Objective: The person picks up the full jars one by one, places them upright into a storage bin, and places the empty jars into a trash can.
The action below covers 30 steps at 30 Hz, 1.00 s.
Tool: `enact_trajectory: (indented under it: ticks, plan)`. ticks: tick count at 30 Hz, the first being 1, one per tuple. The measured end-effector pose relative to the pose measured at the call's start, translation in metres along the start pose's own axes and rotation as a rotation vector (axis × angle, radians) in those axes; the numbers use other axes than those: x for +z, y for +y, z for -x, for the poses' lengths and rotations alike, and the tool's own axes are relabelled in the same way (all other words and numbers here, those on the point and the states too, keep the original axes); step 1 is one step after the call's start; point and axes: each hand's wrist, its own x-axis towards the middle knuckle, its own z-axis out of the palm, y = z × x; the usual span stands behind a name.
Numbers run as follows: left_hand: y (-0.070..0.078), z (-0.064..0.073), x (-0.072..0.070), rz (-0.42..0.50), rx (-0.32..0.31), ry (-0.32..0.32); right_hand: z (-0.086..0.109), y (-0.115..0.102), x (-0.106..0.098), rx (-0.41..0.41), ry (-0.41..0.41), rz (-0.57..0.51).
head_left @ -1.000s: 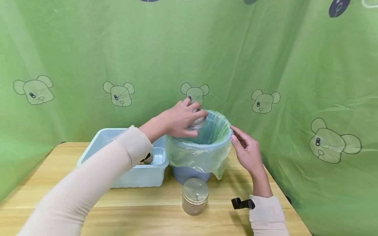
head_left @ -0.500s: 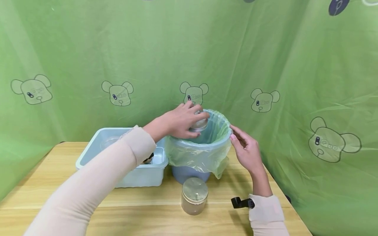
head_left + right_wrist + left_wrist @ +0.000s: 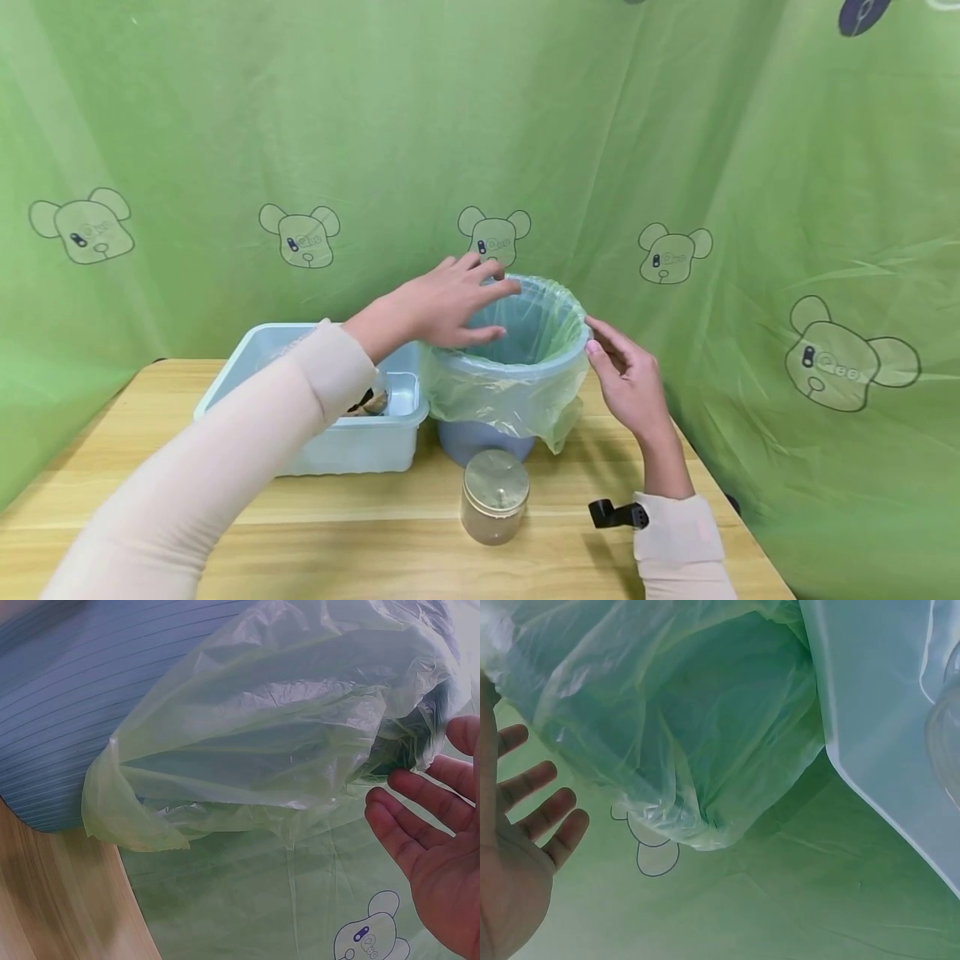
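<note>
My left hand (image 3: 450, 304) hovers over the far left side of a blue bin (image 3: 480, 442), its fingers spread with nothing between them. A thin green bin bag (image 3: 495, 404) lines the bin and hangs folded over the rim. At the right side of that rim, the thumb and fingertips of my right hand (image 3: 628, 379) touch the bag-covered edge from outside; the right wrist view shows these fingers (image 3: 427, 802) loosely extended. The bottom of the bin is hidden. In front of it stands a transparent jar (image 3: 495, 504) with a lid on.
A light blue plastic basin (image 3: 352, 450) stands against the bin's left side. It holds a brown and black item (image 3: 371, 404), partly behind my left sleeve, and clear plastic. The wooden table (image 3: 360, 542) backs onto a green curtain (image 3: 390, 108).
The clear, round plastic container held in my left hand has dropped out of sight into the bin. My left fingers have spread and the hand has drawn slightly left. The right hand stays put.
</note>
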Motion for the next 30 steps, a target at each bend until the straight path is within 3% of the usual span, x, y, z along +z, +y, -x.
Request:
enact_trajectory:
  ticks: [11,19,25,30]
  plan:
    - [0.007,0.016,-0.005,-0.032,0.046,0.051,0.000,0.000,-0.001,0.003,0.008,0.027]
    - [0.012,0.039,-0.011,-0.059,0.075,0.107,0.000,-0.002,0.002,0.004,0.009,0.030]
    - [0.016,0.054,-0.004,-0.105,0.150,0.186,0.001,-0.003,0.003,0.005,0.007,0.033]
    - [0.024,0.061,0.000,-0.179,0.251,0.271,0.000,-0.001,0.001,0.003,0.007,0.037]
